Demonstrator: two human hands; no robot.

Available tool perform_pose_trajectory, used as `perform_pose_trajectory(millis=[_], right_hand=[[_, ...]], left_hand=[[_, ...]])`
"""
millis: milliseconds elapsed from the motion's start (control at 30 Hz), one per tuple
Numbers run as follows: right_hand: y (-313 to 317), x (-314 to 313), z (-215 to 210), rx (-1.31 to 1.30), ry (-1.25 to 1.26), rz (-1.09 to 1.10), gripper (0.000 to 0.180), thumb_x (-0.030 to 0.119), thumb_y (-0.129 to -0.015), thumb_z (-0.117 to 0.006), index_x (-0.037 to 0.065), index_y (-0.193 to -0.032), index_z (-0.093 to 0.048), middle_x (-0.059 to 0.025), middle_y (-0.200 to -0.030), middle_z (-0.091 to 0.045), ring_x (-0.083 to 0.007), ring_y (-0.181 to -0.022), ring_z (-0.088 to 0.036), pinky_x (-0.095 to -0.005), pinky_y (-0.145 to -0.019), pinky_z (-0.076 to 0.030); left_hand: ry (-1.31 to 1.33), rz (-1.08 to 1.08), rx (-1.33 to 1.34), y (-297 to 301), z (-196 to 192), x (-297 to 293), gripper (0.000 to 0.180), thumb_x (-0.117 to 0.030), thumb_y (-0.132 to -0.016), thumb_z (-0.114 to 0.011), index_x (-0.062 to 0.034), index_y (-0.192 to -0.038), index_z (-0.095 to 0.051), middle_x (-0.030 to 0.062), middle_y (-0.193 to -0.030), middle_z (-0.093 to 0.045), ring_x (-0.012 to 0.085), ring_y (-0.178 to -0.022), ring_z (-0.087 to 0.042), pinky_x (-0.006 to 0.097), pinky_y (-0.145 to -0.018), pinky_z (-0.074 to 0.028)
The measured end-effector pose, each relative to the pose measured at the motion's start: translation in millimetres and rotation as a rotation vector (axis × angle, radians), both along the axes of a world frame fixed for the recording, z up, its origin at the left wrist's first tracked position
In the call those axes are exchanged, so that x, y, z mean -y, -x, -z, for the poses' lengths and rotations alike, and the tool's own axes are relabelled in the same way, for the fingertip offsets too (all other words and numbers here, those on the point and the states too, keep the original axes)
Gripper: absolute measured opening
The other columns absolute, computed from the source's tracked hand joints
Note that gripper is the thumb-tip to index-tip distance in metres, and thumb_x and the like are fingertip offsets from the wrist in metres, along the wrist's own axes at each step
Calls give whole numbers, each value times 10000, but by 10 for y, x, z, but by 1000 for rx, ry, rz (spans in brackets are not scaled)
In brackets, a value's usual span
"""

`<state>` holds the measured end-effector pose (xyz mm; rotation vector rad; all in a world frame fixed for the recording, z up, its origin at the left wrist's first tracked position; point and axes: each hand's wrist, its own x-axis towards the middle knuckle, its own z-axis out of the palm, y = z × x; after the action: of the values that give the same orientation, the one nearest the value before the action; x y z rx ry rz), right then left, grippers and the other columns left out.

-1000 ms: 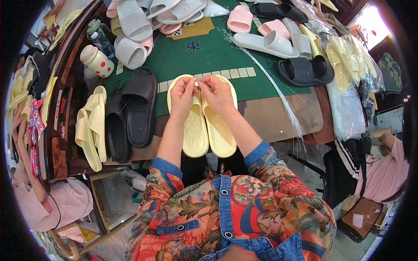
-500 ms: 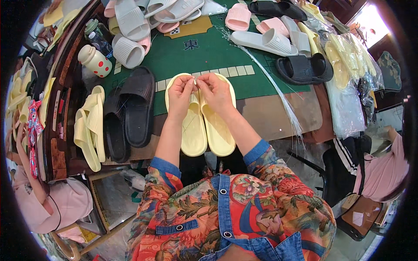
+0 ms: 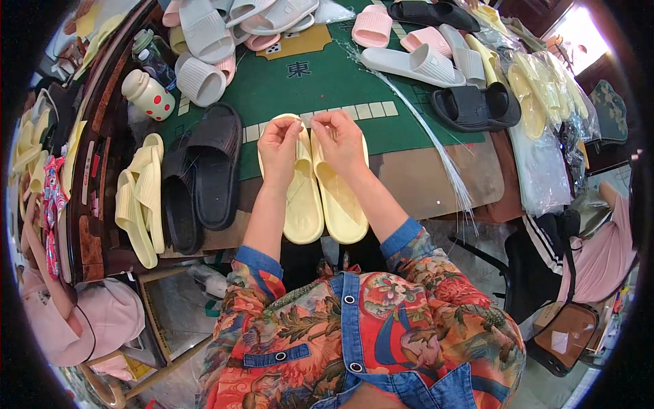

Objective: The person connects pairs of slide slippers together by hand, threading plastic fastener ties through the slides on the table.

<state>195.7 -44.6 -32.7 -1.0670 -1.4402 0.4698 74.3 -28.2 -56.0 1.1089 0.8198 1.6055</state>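
A pair of pale yellow slippers (image 3: 304,217) lies side by side at the table's near edge, toes away from me. Over the toe end of the left slipper, my left hand (image 3: 279,144) is closed in a pinch. My right hand (image 3: 338,141) pinches in the same way over the right slipper, a small gap from the left. Whatever the fingertips hold is too thin to make out. Fine strands cross the left slipper's footbed. To the right, a bundle of thin clear plastic strands (image 3: 436,158) spreads along the green mat (image 3: 300,92).
Black slippers (image 3: 212,170) and yellow slippers (image 3: 139,198) stand at left, below a dotted bottle (image 3: 148,95). Grey slippers (image 3: 201,80) pile up behind. A black slipper (image 3: 477,109) and bagged yellow slippers (image 3: 545,88) lie right. People in pink sit on both sides.
My fingertips have drawn slightly apart; they were nearly together with a tiny pale bit between them. The slippers stay in place. The person at right has shifted.
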Motion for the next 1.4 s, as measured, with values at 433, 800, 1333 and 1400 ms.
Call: perform_pose_trajectory(millis=[433, 800, 1333, 1400], right_hand=[[15, 39, -28, 22, 118, -68, 89, 67, -783, -603, 1, -839, -584, -114, -819, -569, -190, -666, -577, -275, -562, -478], [10, 17, 7, 29, 156, -71, 80, 76, -810, -585, 9, -848, -566, -83, -777, -557, -161, -669, -571, -255, -594, -461], [-1447, -136, -302, -996, -230, 47, 120, 66, -816, -561, 108, -859, -458, -33, -706, -522, -119, -557, -505, -256, -476, -447], [-1778, 285, -797, -1015, -400, 255, 142, 91, -822, -571, 130, -897, -456, -25, -711, -506, -105, -553, -481, -209, -460, -433]], left_hand=[[19, -44, -124, -9, 41, 16, 58, -28, -802, -616, -20, -844, -577, -6, -781, -583, 46, -681, -513, 175, -630, -416], [-38, -40, -102, 31, 92, -34, 106, -37, -843, -558, -21, -945, -536, 27, -841, -589, 74, -720, -540, 190, -668, -433], [-514, -54, -1180, -122, -237, 214, 374, -386, -665, -675, -92, -895, -644, 21, -996, -604, 226, -1020, -479, 502, -997, -171], [-523, -87, -1198, -54, -225, 200, 375, -386, -665, -674, -94, -898, -645, 23, -994, -605, 223, -1022, -478, 498, -995, -177]])
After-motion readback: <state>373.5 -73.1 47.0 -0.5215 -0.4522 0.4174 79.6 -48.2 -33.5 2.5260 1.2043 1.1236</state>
